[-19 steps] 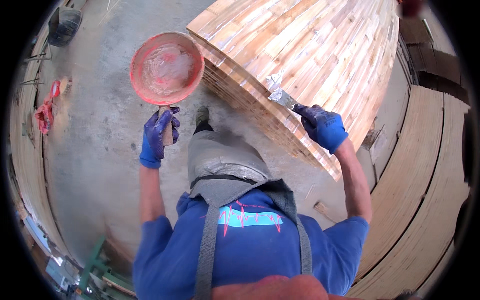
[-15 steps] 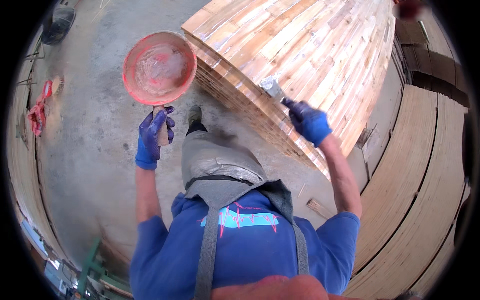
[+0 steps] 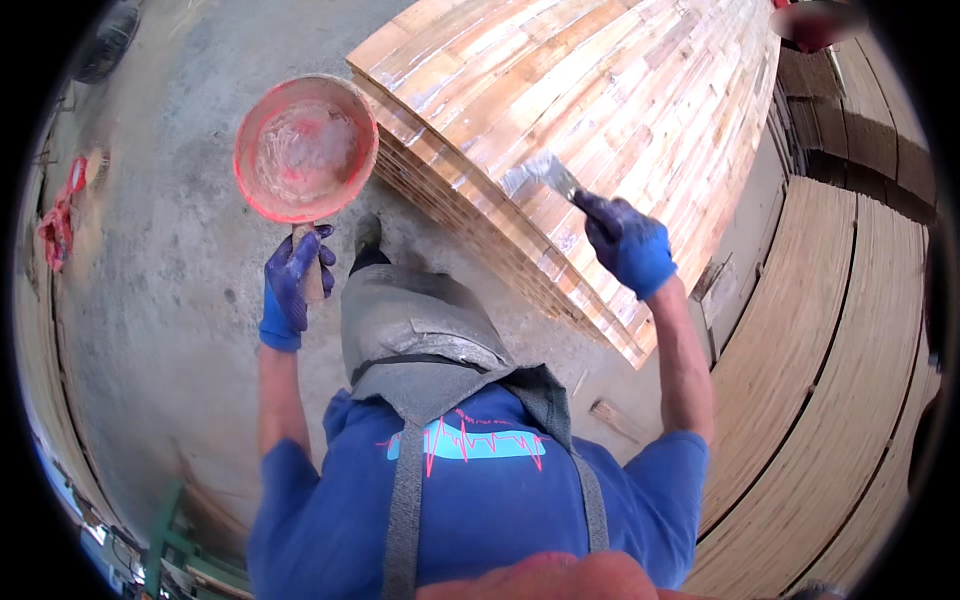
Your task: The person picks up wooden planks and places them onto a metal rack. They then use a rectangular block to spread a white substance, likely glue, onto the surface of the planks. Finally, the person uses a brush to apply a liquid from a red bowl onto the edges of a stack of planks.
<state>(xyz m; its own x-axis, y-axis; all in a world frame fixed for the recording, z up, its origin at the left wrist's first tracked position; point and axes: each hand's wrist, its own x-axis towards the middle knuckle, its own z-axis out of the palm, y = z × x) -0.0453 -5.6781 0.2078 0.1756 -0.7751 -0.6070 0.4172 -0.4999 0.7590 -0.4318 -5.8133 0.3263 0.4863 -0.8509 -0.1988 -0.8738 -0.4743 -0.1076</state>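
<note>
My left hand (image 3: 292, 285), in a blue glove, grips the wooden handle under a round red bowl (image 3: 305, 148) smeared with pale filler, held above the concrete floor. My right hand (image 3: 628, 244), also gloved in blue, holds a putty knife (image 3: 540, 175) whose blade rests on the top sheet of a tall stack of plywood (image 3: 600, 110). The blade lies near the stack's front edge. A grey apron and blue shirt fill the lower middle.
The concrete floor (image 3: 160, 300) stretches to the left, with a red rag (image 3: 58, 225) near its edge. More stacked wood panels (image 3: 840, 400) curve along the right side. A small wood scrap (image 3: 615, 418) lies by my right elbow. A green frame (image 3: 165, 545) stands lower left.
My right hand has moved up and to the left with the putty knife, onto the top of the plywood stack. The bowl has shifted slightly left and up.
</note>
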